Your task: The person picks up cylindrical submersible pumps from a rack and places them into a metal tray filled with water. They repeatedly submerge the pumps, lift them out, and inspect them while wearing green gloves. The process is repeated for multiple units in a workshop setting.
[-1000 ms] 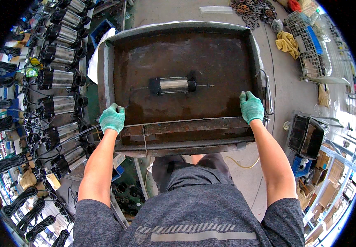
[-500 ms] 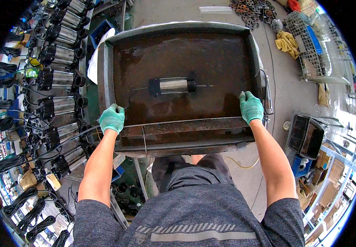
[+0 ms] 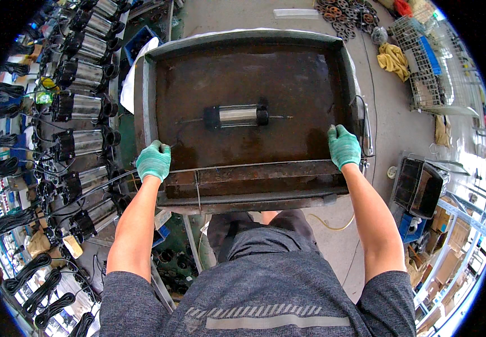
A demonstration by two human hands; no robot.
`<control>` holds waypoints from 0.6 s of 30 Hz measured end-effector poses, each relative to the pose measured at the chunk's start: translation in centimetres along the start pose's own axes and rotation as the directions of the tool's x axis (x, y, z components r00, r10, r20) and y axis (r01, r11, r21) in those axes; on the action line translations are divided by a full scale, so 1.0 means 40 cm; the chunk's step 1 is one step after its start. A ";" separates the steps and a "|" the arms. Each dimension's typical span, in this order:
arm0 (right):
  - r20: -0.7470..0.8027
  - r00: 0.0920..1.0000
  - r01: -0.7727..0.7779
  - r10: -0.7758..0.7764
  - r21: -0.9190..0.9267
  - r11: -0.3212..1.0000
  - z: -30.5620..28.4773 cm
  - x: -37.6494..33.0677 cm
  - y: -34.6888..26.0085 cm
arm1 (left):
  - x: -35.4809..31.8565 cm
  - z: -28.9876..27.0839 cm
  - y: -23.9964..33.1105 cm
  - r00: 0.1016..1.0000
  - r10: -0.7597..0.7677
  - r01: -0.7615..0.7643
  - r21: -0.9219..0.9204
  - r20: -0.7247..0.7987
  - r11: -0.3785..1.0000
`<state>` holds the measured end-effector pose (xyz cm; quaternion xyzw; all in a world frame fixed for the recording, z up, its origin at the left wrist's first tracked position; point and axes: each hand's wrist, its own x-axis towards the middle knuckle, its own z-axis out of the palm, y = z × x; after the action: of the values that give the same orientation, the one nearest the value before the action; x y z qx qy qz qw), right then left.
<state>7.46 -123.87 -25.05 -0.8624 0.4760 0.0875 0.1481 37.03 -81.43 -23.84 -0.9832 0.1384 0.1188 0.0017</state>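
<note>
Two gloved hands, one big tray, one cylinder: you're on both sides of it here.

Your left hand [image 3: 153,161] is curled over the left edge of the dark tray [image 3: 243,167], your right hand [image 3: 344,147] clasps the right edge, and the silver-and-black cylinder [image 3: 237,116] lies sideways near the middle, well apart from both, its thin rod [image 3: 281,117] pointing right. To your left, at least eight more cylinders [image 3: 85,108] line up, with four coiled cables [image 3: 26,274] fanned out at the lower corner. Around you it's a busy workshop: grey floor [image 3: 386,132], one heap of round metal parts [image 3: 345,16], one yellow cloth [image 3: 393,59] by a wire basket [image 3: 420,67]. Across your shirt [image 3: 265,286] run pale slanted stripes above one plain band.
</note>
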 end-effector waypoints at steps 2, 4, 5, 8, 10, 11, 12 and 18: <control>-0.003 1.000 -0.001 0.001 0.003 1.000 0.001 0.000 0.000 | 0.000 0.001 -0.001 1.000 0.002 -0.002 -0.016 -0.003 1.000; -0.005 1.000 -0.009 0.009 0.005 1.000 0.001 -0.001 0.000 | 0.000 0.002 -0.002 1.000 0.001 -0.001 -0.021 -0.007 1.000; -0.005 1.000 -0.008 0.008 0.007 1.000 0.001 -0.001 0.000 | 0.000 0.001 -0.002 1.000 -0.001 0.001 -0.021 -0.006 1.000; -0.005 1.000 -0.006 0.006 0.006 1.000 0.002 0.000 0.001 | 0.000 0.000 -0.001 1.000 -0.006 0.006 -0.020 0.004 1.000; -0.002 1.000 -0.007 0.007 -0.004 1.000 0.003 0.000 0.002 | 0.000 -0.001 0.001 1.000 -0.009 0.009 -0.014 0.008 1.000; -0.007 1.000 -0.004 0.004 -0.003 1.000 0.003 0.001 0.002 | 0.000 -0.001 0.001 1.000 -0.010 0.011 -0.007 0.008 1.000; -0.012 1.000 -0.001 0.000 -0.003 1.000 0.004 0.001 0.002 | 0.001 -0.001 0.001 1.000 -0.013 0.013 0.006 0.003 1.000; -0.020 1.000 0.007 -0.007 -0.004 1.000 0.003 0.000 0.002 | 0.001 -0.003 0.002 1.000 -0.019 0.019 0.007 0.020 1.000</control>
<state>7.40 -123.86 -25.19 -0.8652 0.4743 0.0791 0.1421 37.07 -81.53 -23.75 -0.9832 0.1294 0.1283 0.0075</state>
